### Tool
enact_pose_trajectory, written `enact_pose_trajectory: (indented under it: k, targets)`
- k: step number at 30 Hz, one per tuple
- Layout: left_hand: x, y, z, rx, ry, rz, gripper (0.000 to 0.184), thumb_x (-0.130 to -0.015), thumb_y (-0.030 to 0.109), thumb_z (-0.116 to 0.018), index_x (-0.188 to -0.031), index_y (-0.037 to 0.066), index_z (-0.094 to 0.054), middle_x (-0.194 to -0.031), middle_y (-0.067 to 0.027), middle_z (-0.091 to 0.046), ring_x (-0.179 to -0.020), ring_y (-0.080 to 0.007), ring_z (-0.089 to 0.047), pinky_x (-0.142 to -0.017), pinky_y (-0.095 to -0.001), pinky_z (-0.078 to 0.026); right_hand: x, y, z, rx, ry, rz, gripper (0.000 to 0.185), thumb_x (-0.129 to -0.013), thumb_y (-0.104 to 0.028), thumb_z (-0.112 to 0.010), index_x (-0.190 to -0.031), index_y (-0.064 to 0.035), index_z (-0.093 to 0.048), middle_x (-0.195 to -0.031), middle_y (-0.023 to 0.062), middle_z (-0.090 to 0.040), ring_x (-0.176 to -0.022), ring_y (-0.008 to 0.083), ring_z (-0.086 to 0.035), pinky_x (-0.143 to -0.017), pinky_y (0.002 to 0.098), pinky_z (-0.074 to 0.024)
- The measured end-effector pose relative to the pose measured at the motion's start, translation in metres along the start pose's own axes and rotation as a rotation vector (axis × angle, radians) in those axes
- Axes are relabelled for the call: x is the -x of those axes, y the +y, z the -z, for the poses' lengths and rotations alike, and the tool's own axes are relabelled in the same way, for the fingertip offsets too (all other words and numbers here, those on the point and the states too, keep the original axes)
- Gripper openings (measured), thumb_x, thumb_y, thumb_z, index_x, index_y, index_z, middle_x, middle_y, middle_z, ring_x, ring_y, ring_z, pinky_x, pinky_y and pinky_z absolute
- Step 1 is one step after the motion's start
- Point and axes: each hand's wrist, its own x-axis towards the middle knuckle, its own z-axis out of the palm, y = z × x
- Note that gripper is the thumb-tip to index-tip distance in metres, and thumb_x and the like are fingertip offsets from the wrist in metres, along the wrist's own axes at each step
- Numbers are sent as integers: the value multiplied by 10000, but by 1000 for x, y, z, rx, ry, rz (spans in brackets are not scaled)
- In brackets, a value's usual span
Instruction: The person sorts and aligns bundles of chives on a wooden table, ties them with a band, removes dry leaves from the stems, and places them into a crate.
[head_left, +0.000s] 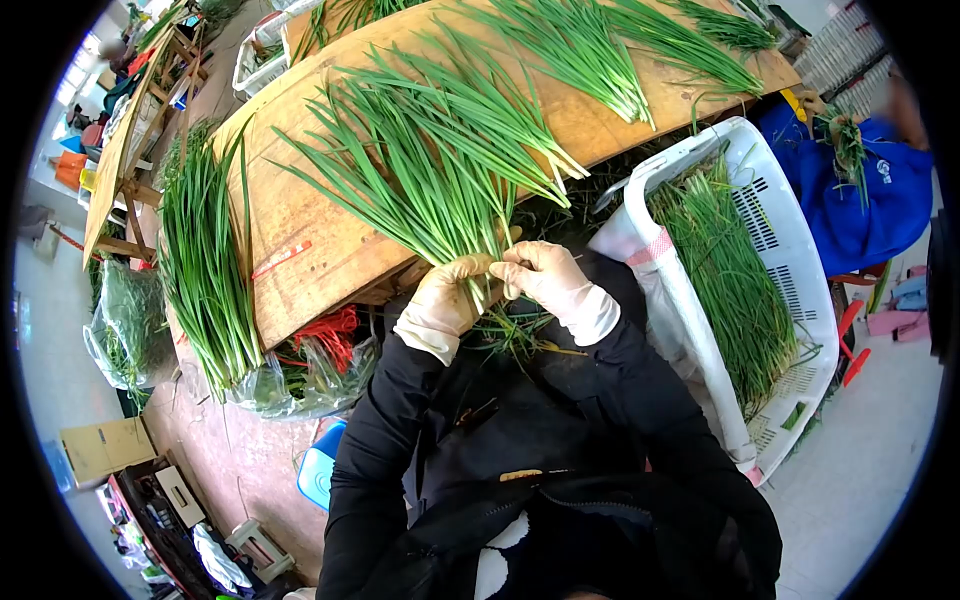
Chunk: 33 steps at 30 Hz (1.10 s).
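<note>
My left hand [447,301], in a pale glove, is closed around the white lower ends of a bunch of long green stalks [430,195], whose leaves fan out over the wooden table [330,277]. Beside it, my right hand [551,283], gloved too, has its fingers pinched at the same stalk ends. Whether a separate stalk is between those fingertips is too small to tell. Loose green scraps [515,332] lie on my dark lap below both hands. A smaller bunch [520,140] rests on the table just beyond the held one.
A white crate [745,450] full of greens stands at right, close to my right arm. More bunches [205,270] lie on the table's left end and far side. Red strings [335,338] hang below the edge. A person in blue [860,200] is at upper right.
</note>
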Motion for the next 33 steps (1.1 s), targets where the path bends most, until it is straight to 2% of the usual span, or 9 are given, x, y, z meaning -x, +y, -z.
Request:
enact_pose_trajectory:
  k: [10,12,14,18,22,24,26,28,33]
  targets:
    - [-2,-3,-12,-104,85,-153,316,-705,183,-670,-965,31,-574,-1030,-73,-595,-854,-211,-590,-720,-365,-498,2,12,8,-143,-13,107,88,-798,-81,-560,-740,-21,-588,-600,40,-517,-511,101,-506,-486,234,-412]
    - [-2,-3,-14,-89,158,-108,337,-700,196,-677,-977,31,-581,-1008,-62,-600,-888,-202,-579,-750,-356,-487,2,11,6,603,450,730,40,-755,-47,-593,-734,-35,-560,-579,42,-504,-494,143,-497,-470,256,-397]
    - [-2,-3,-8,-95,172,-97,348,-697,213,-680,-977,29,-586,-1026,-61,-593,-926,-196,-566,-799,-362,-464,11,-1,6,404,494,896,112,-699,30,-612,-744,-50,-549,-626,40,-546,-505,174,-503,-460,289,-402]
    - [-1,-2,-8,-142,48,-141,461,-698,215,-689,-1062,-20,-530,-1049,-61,-575,-903,-179,-559,-794,-315,-464,58,-16,37,55,-402,712,56,-759,-58,-607,-743,-44,-555,-760,98,-602,-610,192,-561,-559,293,-448]
    - [-2,0,-10,-85,107,-121,257,-761,35,-608,-997,-54,-563,-935,-109,-598,-701,-142,-569,-608,-225,-482,83,13,65,1183,-1032,-163,304,-701,-361,-576,-799,-74,-592,-784,93,-601,-696,248,-585,-641,376,-455]
    - [-2,0,-15,-234,249,-175,191,-765,50,-609,-932,-38,-579,-875,-85,-592,-639,-119,-535,-545,-224,-454,80,1,82,1335,-592,-111,267,-746,-349,-588,-839,-100,-612,-804,77,-597,-760,246,-584,-669,363,-462]
    - [-2,-2,-13,-186,248,-159,172,-766,61,-610,-912,-24,-578,-849,-72,-584,-622,-113,-523,-527,-220,-438,64,-6,89,1084,-66,439,243,-745,-328,-600,-818,-96,-605,-787,74,-593,-751,240,-582,-636,352,-465]
    - [-4,-2,-13,-150,243,-146,154,-766,71,-611,-892,-10,-577,-823,-60,-575,-605,-107,-510,-508,-216,-423,44,-36,78,1259,278,438,254,-740,-334,-609,-815,-94,-575,-750,53,-569,-735,227,-573,-597,331,-460]
    - [-6,-4,-12,-111,213,-113,247,-764,138,-625,-964,16,-546,-746,3,-509,-577,-93,-473,-501,-200,-403,-24,-27,63,1356,462,484,273,-748,-347,-599,-780,-82,-540,-688,66,-537,-685,245,-566,-573,338,-453]
